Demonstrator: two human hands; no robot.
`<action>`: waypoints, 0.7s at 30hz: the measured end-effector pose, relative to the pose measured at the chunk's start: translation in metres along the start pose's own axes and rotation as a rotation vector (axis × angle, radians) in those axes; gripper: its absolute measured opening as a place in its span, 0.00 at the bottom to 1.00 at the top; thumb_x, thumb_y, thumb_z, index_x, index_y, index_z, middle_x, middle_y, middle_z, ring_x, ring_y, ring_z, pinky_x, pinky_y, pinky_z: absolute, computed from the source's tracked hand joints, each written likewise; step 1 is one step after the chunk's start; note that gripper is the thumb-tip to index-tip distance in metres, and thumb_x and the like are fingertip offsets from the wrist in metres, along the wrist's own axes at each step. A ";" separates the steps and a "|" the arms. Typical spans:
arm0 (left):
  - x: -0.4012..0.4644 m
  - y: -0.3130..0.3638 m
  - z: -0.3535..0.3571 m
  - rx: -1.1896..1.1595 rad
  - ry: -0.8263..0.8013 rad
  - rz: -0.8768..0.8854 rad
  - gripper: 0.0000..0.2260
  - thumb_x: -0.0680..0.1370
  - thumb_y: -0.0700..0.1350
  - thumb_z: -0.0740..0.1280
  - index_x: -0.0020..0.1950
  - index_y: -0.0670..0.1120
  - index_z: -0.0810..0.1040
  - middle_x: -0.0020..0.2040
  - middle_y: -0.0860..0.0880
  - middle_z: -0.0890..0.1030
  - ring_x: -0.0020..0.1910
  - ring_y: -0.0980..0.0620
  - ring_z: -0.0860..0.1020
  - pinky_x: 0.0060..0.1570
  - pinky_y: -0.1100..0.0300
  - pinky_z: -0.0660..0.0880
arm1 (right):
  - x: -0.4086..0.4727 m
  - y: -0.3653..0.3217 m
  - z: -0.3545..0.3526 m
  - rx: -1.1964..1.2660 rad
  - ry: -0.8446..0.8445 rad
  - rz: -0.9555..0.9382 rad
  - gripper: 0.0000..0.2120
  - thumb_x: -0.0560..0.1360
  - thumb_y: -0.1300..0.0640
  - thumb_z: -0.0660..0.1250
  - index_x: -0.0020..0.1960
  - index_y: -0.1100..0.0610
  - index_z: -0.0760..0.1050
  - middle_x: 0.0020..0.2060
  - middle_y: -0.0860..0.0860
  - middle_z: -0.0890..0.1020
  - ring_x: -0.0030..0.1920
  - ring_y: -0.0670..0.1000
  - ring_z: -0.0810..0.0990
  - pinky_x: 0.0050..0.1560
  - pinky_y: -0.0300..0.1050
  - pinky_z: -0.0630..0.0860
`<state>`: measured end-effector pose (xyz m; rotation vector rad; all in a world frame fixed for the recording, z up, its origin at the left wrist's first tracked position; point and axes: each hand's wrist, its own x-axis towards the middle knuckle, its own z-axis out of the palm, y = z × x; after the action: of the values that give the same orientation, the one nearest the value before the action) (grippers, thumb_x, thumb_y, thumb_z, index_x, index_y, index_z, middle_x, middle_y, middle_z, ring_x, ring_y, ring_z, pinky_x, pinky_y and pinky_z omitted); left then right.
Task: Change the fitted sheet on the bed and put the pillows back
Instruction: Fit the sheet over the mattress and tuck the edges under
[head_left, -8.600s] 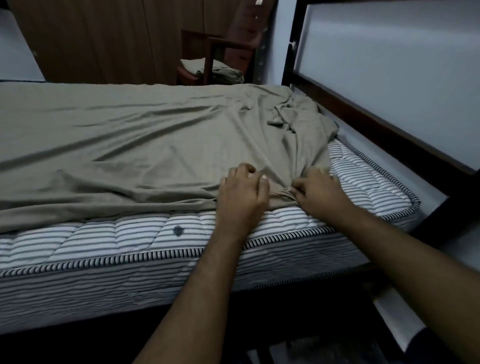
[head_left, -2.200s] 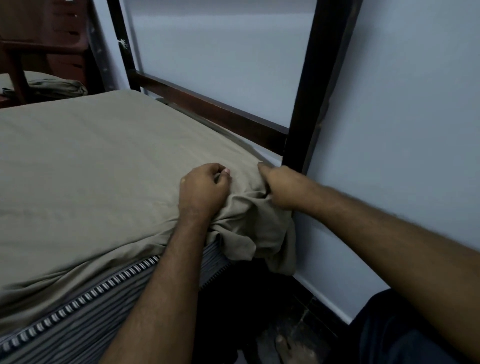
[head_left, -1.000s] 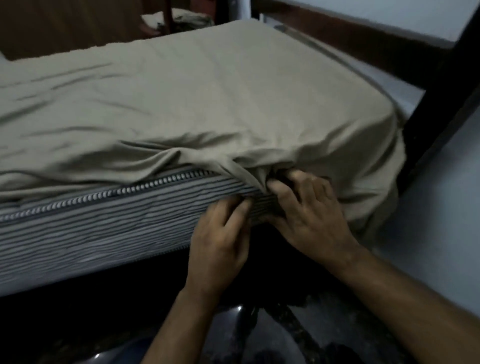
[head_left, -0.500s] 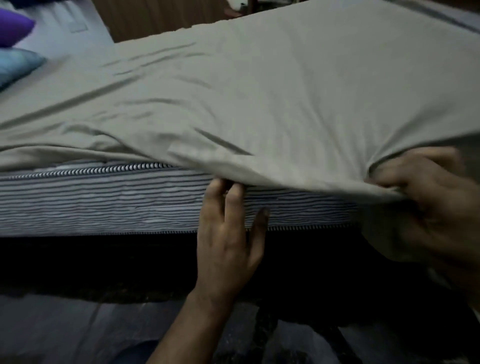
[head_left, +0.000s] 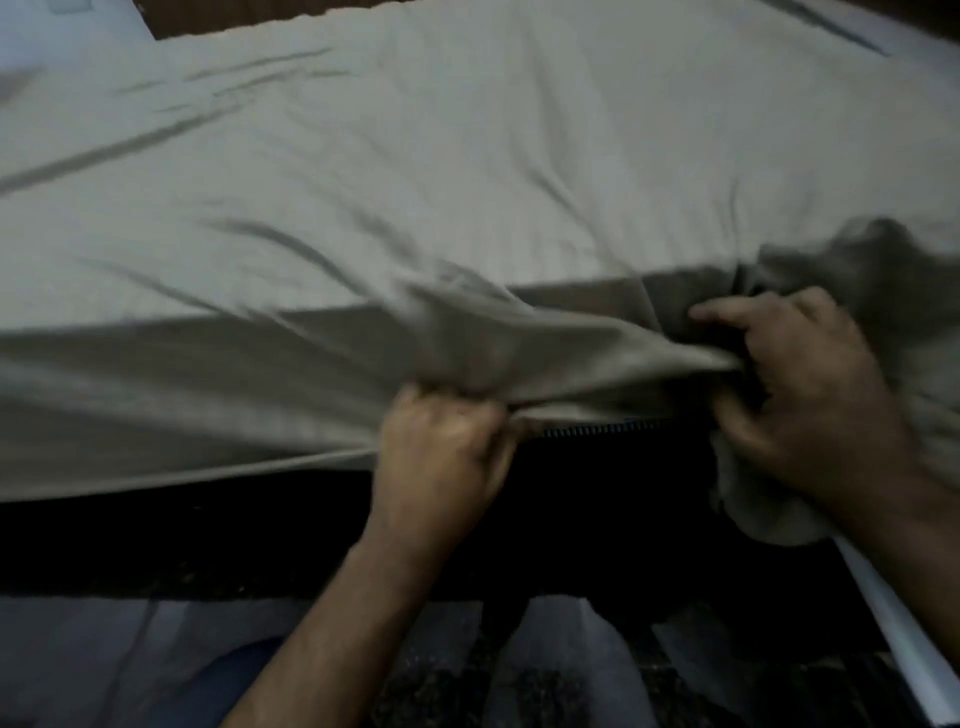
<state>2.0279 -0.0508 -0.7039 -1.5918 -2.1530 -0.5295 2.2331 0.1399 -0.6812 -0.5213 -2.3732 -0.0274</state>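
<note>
An olive-grey fitted sheet covers the top of the mattress and hangs down over its near side. My left hand grips the sheet's lower hem at the middle of the near side, fingers curled round the cloth. My right hand holds a bunch of the same hem further right, with the forefinger stretched out over the fabric. Between the two hands a short strip of the mattress's striped piping shows under the hem. No pillows are in view. The picture is blurred by motion.
Below the mattress lies a dark gap under the bed. A grey patterned floor spreads at the bottom. A white edge runs diagonally at the lower right. A pale surface shows at the top left.
The sheet now hangs over most of the striped side that showed before. My left hand, flat against the mattress half a second ago, now grips the hem. The view has dropped lower.
</note>
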 end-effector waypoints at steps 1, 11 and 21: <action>0.000 0.004 0.005 0.069 -0.163 0.020 0.15 0.76 0.52 0.70 0.32 0.47 0.78 0.28 0.47 0.79 0.30 0.44 0.79 0.33 0.56 0.66 | 0.001 -0.003 0.001 -0.014 -0.021 -0.078 0.19 0.72 0.56 0.63 0.62 0.58 0.78 0.50 0.57 0.79 0.49 0.62 0.75 0.50 0.57 0.72; -0.023 0.000 0.045 -0.051 -0.956 -0.108 0.14 0.84 0.54 0.59 0.60 0.49 0.80 0.61 0.44 0.81 0.60 0.42 0.79 0.52 0.56 0.74 | -0.010 -0.028 0.046 -0.022 -0.608 -0.211 0.18 0.70 0.39 0.69 0.54 0.48 0.77 0.49 0.46 0.83 0.49 0.52 0.83 0.44 0.47 0.78; -0.020 -0.007 0.049 -0.245 -0.979 -0.114 0.14 0.79 0.59 0.66 0.62 0.55 0.79 0.59 0.49 0.82 0.59 0.47 0.80 0.54 0.55 0.77 | -0.017 -0.039 0.062 -0.254 -0.409 -0.263 0.05 0.70 0.54 0.66 0.44 0.49 0.79 0.44 0.49 0.79 0.48 0.55 0.76 0.43 0.50 0.69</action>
<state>2.0213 -0.0430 -0.7565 -2.1637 -2.9621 -0.0002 2.1911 0.1074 -0.7344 -0.3510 -2.8468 -0.3787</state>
